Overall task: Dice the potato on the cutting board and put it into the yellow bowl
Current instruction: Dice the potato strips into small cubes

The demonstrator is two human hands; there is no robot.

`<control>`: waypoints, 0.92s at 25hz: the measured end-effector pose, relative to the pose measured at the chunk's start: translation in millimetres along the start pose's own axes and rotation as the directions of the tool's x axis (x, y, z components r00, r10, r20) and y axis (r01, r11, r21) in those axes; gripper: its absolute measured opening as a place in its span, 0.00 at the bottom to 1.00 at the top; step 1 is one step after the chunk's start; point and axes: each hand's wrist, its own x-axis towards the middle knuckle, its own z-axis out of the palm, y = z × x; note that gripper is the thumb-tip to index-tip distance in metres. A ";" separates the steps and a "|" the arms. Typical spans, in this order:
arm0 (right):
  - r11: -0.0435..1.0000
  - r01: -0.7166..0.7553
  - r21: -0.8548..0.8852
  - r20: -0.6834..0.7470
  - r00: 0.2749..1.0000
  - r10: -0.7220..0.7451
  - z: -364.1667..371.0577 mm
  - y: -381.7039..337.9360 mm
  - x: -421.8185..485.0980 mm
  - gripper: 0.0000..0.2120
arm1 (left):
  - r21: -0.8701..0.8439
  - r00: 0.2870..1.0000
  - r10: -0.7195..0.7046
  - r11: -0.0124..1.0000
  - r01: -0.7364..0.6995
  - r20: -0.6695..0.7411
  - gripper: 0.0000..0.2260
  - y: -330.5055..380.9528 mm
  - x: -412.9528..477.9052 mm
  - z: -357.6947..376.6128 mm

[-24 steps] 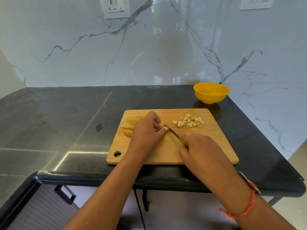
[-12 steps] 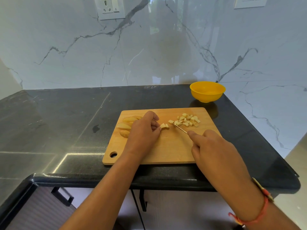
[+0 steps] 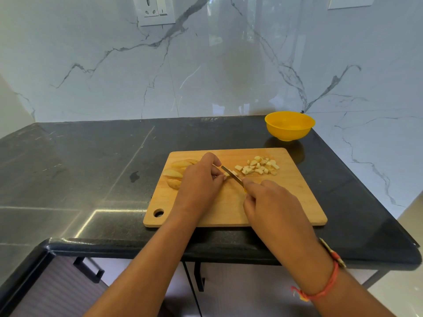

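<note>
Black counter (image 3: pixel 91 179) holds your cutting board (image 3: pixel 229 211); left hand (image 3: pixel 199 181) pinches the potato strip (image 3: pixel 226 174), its cut end just right of those fingers (image 3: pixel 219 177), under the knife (image 3: pixel 231 175) your right hand (image 3: pixel 274 202) grips

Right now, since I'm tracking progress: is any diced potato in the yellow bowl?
No, the yellow bowl shows a bare inside, and the diced potato lies piled on the cutting board.
</note>
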 end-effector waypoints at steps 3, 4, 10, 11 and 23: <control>1.000 0.003 -0.009 0.040 0.999 -0.002 1.7 0.6 5.8 0.21 | 0.004 1.000 0.011 1.000 -0.011 0.001 0.10 -1.2 1.8 -0.2; 1.000 0.014 -0.017 0.050 0.999 -0.013 3.0 0.1 7.7 0.21 | 0.002 1.000 0.011 1.000 -0.011 0.001 0.10 -1.9 2.6 -0.1; 0.998 0.053 -0.024 0.101 0.994 -0.050 5.2 2.4 17.6 0.21 | -0.007 1.000 -0.001 1.000 0.001 -0.017 0.10 -1.4 2.1 0.8; 0.998 0.055 -0.029 0.123 0.991 -0.051 2.5 4.7 14.9 0.22 | -0.012 1.000 -0.008 1.000 0.008 -0.022 0.11 -1.0 1.4 1.2; 1.000 0.007 -0.019 0.026 1.000 -0.006 -17.8 8.0 -9.7 0.22 | -0.025 0.998 -0.057 0.998 0.057 -0.006 0.13 -1.4 -1.1 -3.3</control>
